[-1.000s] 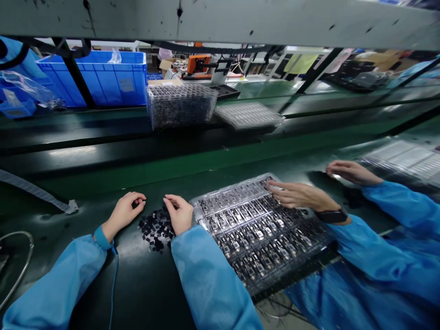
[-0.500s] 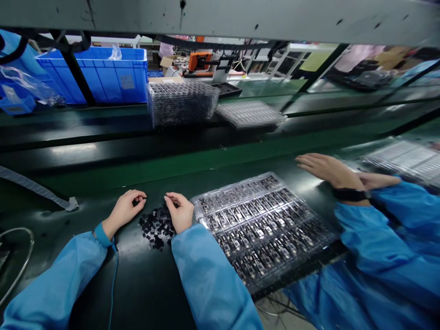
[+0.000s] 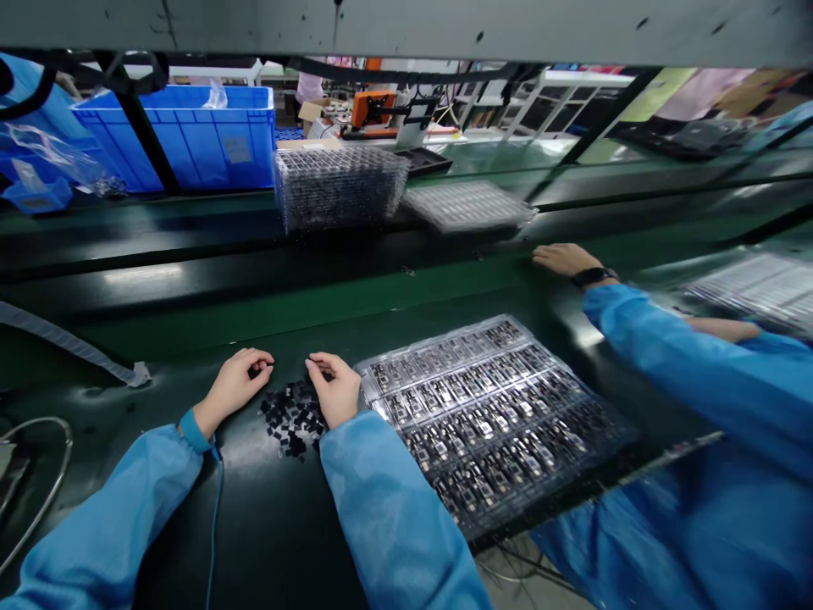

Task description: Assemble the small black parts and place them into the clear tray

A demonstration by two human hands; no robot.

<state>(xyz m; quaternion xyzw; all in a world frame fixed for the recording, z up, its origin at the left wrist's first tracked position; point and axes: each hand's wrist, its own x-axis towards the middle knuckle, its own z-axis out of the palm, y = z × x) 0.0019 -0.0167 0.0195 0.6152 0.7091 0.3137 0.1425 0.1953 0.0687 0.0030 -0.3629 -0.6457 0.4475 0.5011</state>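
A loose pile of small black and grey square pieces [image 3: 290,417] lies on the dark table between my hands. My left hand [image 3: 236,385], with a blue strap at the wrist, is at the pile's upper left, thumb and fingers pinched together. At the upper right side of the pile, my right hand [image 3: 336,391] is also closed in a pinch. Anything between either hand's fingertips is too small to make out. Right of my right hand lies a clear plastic tray [image 3: 508,329] holding rows of small metal-and-black electronic parts [image 3: 486,428].
A co-worker's hand [image 3: 565,258] with a black wristband reaches over the table at the right. Behind the table, a dark belt [image 3: 209,280] carries a stack of clear trays [image 3: 343,191] and a flatter tray [image 3: 470,207]. A blue crate [image 3: 209,140] stands behind.
The co-worker's hand has moved away from me toward the belt. My two hands keep nearly the same pinched pose beside the pile; the view has shifted slightly.
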